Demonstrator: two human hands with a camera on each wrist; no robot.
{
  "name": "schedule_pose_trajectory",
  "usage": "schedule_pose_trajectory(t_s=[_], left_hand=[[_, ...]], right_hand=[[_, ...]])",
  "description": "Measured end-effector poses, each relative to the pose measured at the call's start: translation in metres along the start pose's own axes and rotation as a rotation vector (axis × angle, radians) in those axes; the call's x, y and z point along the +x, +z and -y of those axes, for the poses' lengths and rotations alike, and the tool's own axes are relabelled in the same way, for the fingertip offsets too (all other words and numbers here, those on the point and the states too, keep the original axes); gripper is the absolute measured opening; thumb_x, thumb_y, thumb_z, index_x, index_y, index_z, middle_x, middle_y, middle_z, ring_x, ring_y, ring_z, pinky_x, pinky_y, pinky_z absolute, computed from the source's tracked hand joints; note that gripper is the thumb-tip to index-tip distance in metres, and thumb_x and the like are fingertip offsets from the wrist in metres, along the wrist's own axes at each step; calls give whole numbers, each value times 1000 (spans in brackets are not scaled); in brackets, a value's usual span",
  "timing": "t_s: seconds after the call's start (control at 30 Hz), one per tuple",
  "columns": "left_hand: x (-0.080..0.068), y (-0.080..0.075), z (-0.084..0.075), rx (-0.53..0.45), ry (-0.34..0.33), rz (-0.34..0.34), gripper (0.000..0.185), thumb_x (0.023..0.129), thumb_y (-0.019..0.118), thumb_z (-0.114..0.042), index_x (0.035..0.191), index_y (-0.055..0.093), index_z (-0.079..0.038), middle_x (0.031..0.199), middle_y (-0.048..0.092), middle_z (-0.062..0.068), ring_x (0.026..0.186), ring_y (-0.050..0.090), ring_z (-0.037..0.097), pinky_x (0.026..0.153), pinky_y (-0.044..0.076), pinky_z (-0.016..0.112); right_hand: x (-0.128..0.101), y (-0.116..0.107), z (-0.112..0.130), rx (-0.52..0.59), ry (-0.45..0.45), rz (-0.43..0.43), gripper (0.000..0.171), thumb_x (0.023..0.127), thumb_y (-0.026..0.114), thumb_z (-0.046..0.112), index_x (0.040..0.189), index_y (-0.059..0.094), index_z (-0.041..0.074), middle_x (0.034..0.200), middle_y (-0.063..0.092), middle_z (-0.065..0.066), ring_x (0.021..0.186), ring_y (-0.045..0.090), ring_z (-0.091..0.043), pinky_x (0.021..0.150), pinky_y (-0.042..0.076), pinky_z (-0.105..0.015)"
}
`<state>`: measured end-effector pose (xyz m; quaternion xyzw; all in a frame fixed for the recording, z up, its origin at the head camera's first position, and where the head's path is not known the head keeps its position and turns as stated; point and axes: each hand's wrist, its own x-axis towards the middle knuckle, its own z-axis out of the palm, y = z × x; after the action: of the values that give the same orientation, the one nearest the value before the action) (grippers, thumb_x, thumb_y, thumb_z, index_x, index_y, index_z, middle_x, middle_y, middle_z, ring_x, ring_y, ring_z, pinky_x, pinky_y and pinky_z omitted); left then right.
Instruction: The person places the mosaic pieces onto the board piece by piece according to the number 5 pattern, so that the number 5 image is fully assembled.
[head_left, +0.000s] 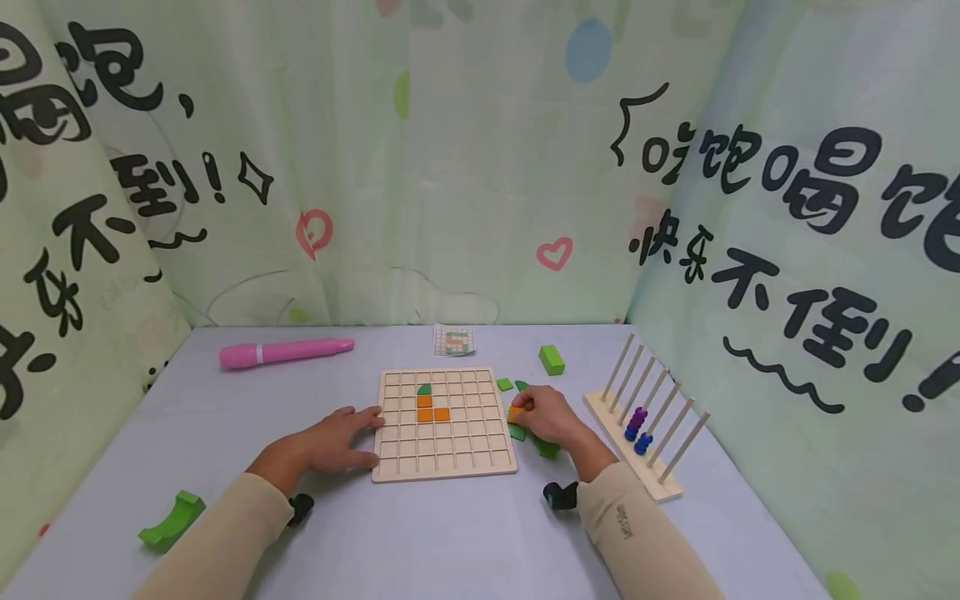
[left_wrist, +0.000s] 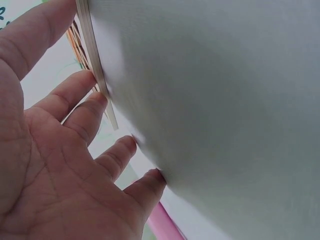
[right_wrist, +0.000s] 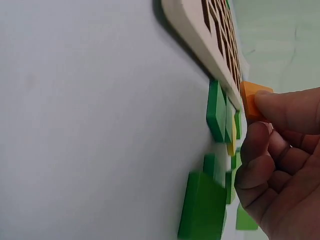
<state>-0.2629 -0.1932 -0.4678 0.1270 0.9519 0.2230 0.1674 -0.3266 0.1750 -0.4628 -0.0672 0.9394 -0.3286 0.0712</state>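
Pinched between thumb and curled fingertips, a small orange tile (right_wrist: 250, 100) sits in the right hand (head_left: 551, 415), held just off the right edge of the wooden grid board (head_left: 444, 423). It is a flat square block with no long axis to speak of; in the right wrist view its broad face is turned toward the board's rim, a corner poking out past the thumb. Its colour is plain bright orange, with no markings visible.

Under and beside that hand lie loose green tiles (right_wrist: 216, 111), flat squares scattered on the grey table (head_left: 450, 533), and a thicker green block (head_left: 551, 359) lies farther back. On the board, three orange tiles (head_left: 432, 407) form an L in the upper middle cells, topped by a green piece (head_left: 424, 388) with a curved edge.

Fingers of the left hand (head_left: 341, 437) lie relaxed, with nothing held; the fingertips (left_wrist: 97, 100) touch the board's left edge.

Farther out: a pattern card (head_left: 453, 340) behind the board, a pink marker (head_left: 285, 352) lying left to right, a green arch block (head_left: 172, 521) at the near left, and a peg rack (head_left: 645, 425) with blue and purple beads. Curtains around the table carry large black Chinese lettering, including 快乐不倒
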Motion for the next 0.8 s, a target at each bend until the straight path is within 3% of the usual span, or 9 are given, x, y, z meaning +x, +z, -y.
schedule_pose_trajectory(t_s=[0.3, 0.57, 0.8], left_hand=[[2, 1, 1, -2, -4, 5, 78, 90, 77, -46, 157, 46, -20, 165, 36, 18, 151, 30, 46, 116, 34, 67], [3, 1, 1, 1, -7, 3, 79, 90, 77, -46, 157, 45, -19, 163, 37, 21, 150, 32, 45, 115, 35, 67], [1, 0, 0, 1, 1, 0, 78, 89, 77, -45, 156, 47, -19, 163, 38, 20, 149, 33, 45, 115, 36, 67]], right_hand=[[2, 16, 25, 83, -31, 51, 6, 96, 69, 5, 102, 69, 7, 93, 64, -5, 84, 57, -18, 72, 48, -28], [6, 26, 45, 86, -100, 89, 5, 99, 66, 4, 102, 69, 7, 92, 63, -4, 84, 56, -17, 75, 47, -29], [15, 34, 57, 79, -91, 111, 5, 98, 67, 7, 100, 70, 10, 93, 64, -3, 86, 57, -19, 76, 47, -30]])
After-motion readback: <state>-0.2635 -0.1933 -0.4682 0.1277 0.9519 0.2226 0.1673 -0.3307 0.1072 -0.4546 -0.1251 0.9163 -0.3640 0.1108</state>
